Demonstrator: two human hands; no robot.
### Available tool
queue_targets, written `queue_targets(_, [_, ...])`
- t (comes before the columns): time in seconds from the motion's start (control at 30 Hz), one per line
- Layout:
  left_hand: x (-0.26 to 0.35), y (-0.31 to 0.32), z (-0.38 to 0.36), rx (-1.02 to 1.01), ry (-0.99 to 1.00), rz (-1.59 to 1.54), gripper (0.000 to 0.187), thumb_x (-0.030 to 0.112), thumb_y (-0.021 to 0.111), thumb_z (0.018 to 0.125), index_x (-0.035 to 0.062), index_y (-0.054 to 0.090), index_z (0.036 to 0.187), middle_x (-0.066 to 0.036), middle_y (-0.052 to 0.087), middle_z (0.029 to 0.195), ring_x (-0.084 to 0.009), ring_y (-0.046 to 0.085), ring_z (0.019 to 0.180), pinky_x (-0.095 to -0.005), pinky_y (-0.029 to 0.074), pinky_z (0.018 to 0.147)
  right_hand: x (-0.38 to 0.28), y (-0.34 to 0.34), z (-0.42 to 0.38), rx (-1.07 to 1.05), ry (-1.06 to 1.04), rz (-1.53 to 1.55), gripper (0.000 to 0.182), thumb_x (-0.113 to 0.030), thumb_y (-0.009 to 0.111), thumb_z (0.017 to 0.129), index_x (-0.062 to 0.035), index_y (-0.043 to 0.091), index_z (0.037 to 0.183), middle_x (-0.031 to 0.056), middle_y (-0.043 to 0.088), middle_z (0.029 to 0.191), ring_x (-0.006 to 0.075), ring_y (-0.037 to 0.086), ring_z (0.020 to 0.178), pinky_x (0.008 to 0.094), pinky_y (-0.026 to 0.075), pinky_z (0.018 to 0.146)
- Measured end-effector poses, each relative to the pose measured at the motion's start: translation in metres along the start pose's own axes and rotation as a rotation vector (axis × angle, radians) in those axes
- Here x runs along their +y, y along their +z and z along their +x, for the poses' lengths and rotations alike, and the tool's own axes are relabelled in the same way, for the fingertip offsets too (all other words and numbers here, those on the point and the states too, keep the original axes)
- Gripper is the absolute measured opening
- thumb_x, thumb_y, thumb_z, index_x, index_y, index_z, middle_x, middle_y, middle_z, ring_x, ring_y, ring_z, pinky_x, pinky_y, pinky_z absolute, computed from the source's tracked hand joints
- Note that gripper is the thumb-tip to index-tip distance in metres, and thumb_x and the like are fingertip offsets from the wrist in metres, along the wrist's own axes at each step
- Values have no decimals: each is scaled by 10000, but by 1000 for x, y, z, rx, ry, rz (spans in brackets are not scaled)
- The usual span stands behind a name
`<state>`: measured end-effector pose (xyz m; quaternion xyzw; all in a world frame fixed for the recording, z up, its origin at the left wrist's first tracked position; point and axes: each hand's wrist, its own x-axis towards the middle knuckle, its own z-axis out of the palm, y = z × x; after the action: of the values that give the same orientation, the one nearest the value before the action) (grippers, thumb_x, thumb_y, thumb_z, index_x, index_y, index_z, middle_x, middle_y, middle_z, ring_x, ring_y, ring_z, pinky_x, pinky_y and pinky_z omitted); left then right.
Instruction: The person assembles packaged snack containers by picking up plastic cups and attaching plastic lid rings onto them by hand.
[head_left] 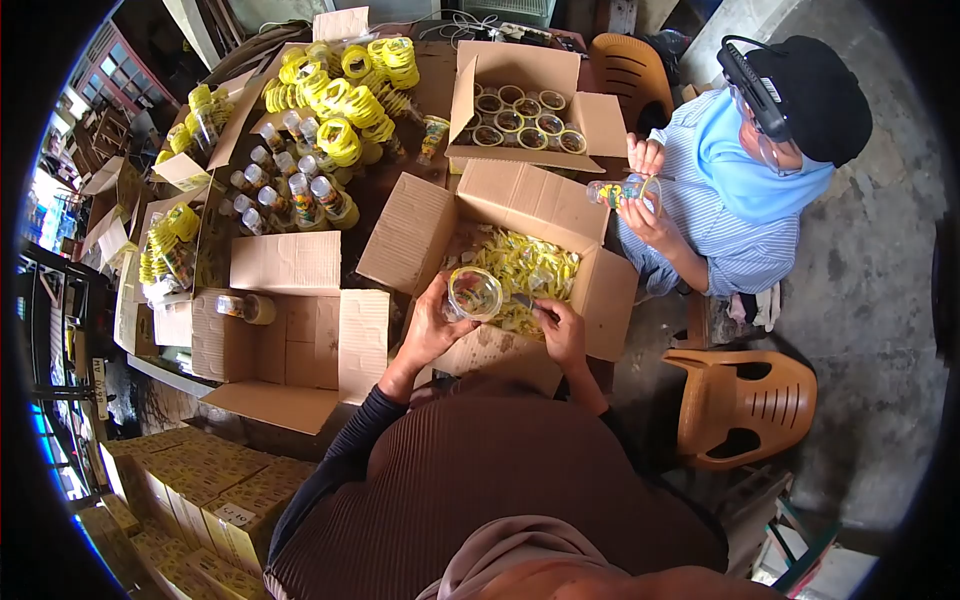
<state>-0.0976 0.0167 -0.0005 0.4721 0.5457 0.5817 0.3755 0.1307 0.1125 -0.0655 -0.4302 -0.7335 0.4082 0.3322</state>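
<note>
My left hand point(430, 328) is wrapped around a clear plastic cup point(474, 294) with a yellowish rim, its round mouth facing up toward me. Just right of the cup, my right hand point(563, 336) has its fingers pinched together; a small thin thing seems to stick out toward the cup, too small to name. Both hands are over the near side of an open cardboard box point(530, 200). Inside that box lies a heap of small yellow-and-clear pieces point(545, 262).
Behind stands a box point(520, 70) of dark-filled cups. Stacked yellow rings point(345, 105) and upright bottle-like containers point(300, 195) cover the table's left. An open box point(300, 335) holds one lying container. A co-worker point(720, 190) at right holds a printed cup; an orange chair point(745, 408) is nearby.
</note>
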Motion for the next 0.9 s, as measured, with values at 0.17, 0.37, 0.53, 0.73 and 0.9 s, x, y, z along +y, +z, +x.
queue_targets(0.17, [8,0,-2,50,51,252,537,123,813,721,-9,522,1152,-153,670,1060,-280,664,996,-345,519,873,-73,-12,2,183,-149,16,153,13,672,838,-16,682,987,120,630,934,269,636,815,335,517,718])
queue_targets(0.37, [15,6,0,14,89,290,497,110,812,720,6,519,1109,-122,673,1024,-233,654,845,-316,517,740,-95,-9,-7,161,-508,-273,244,29,688,764,-70,701,986,63,608,880,248,594,797,365,492,690])
queue_targets(0.53, [15,5,-2,2,96,314,511,124,819,725,5,510,1114,-110,676,997,-211,640,792,-305,507,688,-98,-11,-6,117,-579,-413,283,-24,692,749,-95,696,1023,28,590,881,237,579,779,364,480,698])
queue_targets(0.73, [13,4,-3,-9,100,291,510,138,820,743,-10,501,1114,-126,676,971,-229,664,831,-323,525,727,-98,-8,-8,82,-593,-484,277,-43,687,762,-77,685,1037,23,568,863,216,576,773,360,478,697])
queue_targets(0.9, [13,0,-1,-26,120,282,506,139,819,749,-8,505,1118,-125,679,969,-231,671,847,-337,528,753,-99,-4,-7,82,-554,-453,207,-34,673,805,-52,680,1011,44,569,862,219,589,761,349,486,683])
